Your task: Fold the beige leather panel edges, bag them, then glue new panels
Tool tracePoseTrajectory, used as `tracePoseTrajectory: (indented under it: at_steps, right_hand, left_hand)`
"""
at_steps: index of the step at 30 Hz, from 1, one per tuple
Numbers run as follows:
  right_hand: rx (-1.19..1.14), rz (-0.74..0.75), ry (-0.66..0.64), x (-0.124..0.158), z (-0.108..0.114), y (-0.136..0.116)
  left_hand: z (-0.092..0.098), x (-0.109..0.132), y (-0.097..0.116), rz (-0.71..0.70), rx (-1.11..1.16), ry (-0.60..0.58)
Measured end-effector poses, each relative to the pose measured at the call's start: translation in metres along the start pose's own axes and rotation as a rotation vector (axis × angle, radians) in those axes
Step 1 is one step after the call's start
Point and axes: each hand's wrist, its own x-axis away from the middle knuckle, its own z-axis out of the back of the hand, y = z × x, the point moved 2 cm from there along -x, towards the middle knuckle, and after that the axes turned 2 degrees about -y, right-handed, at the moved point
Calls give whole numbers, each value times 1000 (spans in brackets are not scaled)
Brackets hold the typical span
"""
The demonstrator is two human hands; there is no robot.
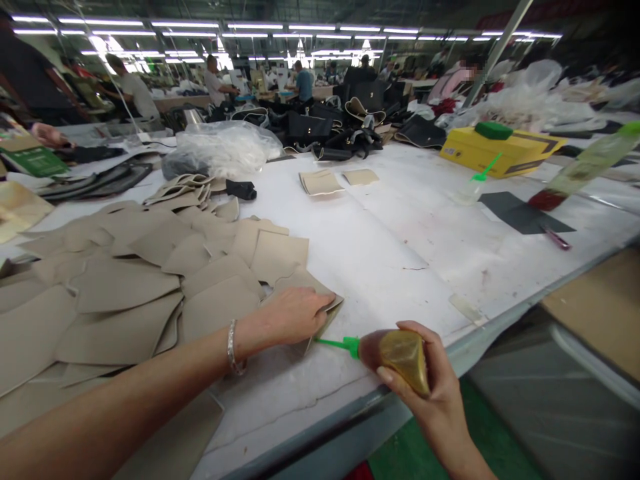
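Observation:
My right hand (430, 373) is wrapped round a squeeze bottle (400, 357) of amber liquid with a green nozzle. The bottle lies tilted on its side, and its nozzle tip points left at the edge of a beige leather piece (305, 280). That edge is pinched by my left hand (287, 315), its fingers closed over the corner and partly hiding the piece. The piece lies at the right end of a spread-out pile of similar beige leather pieces (130, 283). My left wrist wears a beaded bracelet (231, 347).
Two small beige pieces (320, 183) lie farther back on the white table (380, 267). A yellow box (493, 153), a clear bottle with red liquid (575, 177) and a dark sheet (523, 212) stand or lie at the right. Black bags (310, 127) are heaped behind. Other people work beyond.

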Motion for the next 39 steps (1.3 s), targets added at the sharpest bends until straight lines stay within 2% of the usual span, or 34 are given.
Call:
tracePoseTrajectory:
  at_steps: [2, 7, 12, 17, 22, 24, 29, 31, 35, 37, 39]
  right_hand:
    - [-25, -8, -47, 2, -2, 0]
    - [-27, -52, 13, 9, -6, -4]
    - [-56, -45, -28, 11, -7, -4]
    - [25, 8, 62, 10, -1, 4]
    - [-121, -59, -87, 16, -8, 6]
    - [-69, -32, -59, 11, -5, 7]
    - [60, 81, 115, -9, 9, 10]
    - [47, 84, 93, -10, 9, 10]
    - [-31, 54, -110, -6, 4, 12]
    - [-22, 49, -99, -11, 5, 13]
    - [27, 66, 7, -21, 10, 15]
  left_hand:
    - [-1, 0, 0, 3, -2, 4]
    - [-2, 2, 0, 7, -4, 7]
    - [-4, 2, -1, 3, -8, 10]
    - [-4, 1, -3, 14, 4, 9]
    - [-3, 2, -1, 5, 9, -3]
    - [-3, 2, 0, 9, 10, -1]
    - [-2, 1, 1, 14, 18, 7]
    - [-2, 1, 0, 14, 20, 3]
    - [-4, 0, -1, 19, 16, -8]
    - [-5, 0, -2, 20, 8, -1]
    - [-6, 0, -2, 14, 3, 11]
